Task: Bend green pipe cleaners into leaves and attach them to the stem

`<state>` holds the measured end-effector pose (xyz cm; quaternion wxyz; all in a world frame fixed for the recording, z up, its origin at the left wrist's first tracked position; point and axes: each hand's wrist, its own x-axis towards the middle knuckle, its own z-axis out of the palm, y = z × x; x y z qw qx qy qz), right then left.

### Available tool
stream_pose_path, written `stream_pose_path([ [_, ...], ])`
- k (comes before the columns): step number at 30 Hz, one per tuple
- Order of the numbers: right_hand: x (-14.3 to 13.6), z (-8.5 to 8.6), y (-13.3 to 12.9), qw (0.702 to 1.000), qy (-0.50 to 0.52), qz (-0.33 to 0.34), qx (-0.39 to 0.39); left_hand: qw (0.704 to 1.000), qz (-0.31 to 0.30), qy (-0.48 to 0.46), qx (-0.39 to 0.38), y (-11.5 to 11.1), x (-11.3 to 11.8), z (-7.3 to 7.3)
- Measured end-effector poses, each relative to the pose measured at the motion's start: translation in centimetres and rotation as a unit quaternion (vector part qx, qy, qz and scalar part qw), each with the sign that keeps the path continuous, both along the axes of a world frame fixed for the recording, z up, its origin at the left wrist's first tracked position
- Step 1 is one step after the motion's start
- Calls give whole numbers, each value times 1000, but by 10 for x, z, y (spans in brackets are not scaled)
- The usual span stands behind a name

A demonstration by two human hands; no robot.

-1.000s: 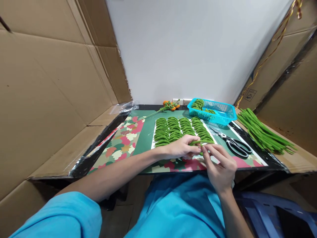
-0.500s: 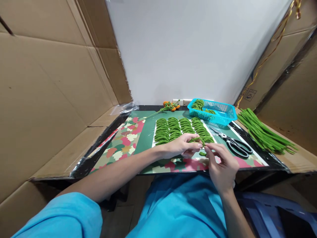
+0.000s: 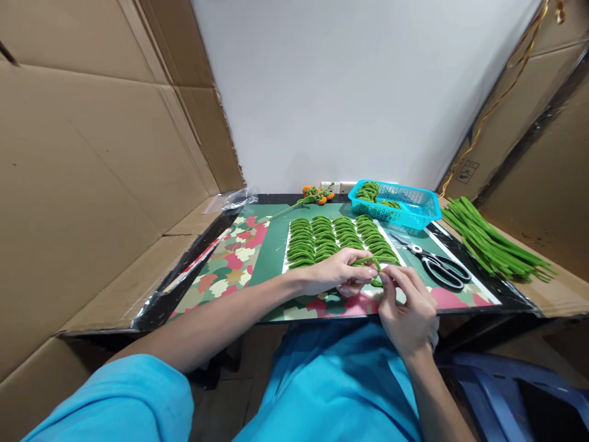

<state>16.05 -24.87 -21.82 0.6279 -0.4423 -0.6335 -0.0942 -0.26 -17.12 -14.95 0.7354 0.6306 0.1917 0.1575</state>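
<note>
Between both hands is a green pipe cleaner (image 3: 376, 264), bent into a loop. My left hand (image 3: 343, 270) is closed on it, thumb and fingers pinched together. My right hand (image 3: 407, 304) pinches its lower end, fingertips close beside the left ones. Just below, a small green folded piece (image 3: 377, 283) shows near the fingertips; whether it joins the held one I cannot tell. Behind the hands, several leaf-shaped green pipe cleaner pieces (image 3: 323, 236) lie in columns on a white sheet (image 3: 284, 258). Scissors (image 3: 437, 265) with black handles lie to the right, blades slightly apart.
A blue plastic basket (image 3: 414, 216) with green pieces stands at the back right. A bundle of straight green pipe cleaners (image 3: 494, 242) lies at the right edge. An orange flower (image 3: 317, 195) on a long stem rests at the back. Cardboard walls (image 3: 101, 147) flank the table.
My right hand has shifted slightly left and its fingers have moved at the pipe cleaner, whose end now curves more. My left hand stays nearly still. The view has turned slightly.
</note>
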Motion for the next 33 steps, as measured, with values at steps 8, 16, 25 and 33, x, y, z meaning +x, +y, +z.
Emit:
stream_pose_path([
  [8, 2, 5, -2, 994, 81, 28, -71, 996, 55, 3, 65, 0, 5, 0],
  [16, -3, 5, -1, 998, 49, 23, -39, 989, 52, 15, 141, 2, 4, -3],
  [25, 1, 4, 1, 994, 36, 56, -81, 986, 47, 20, 161, 6, 2, -7],
  [33, -4, 8, 9, 983, 166, 40, -72, 984, 70, 18, 164, 12, 6, -3],
])
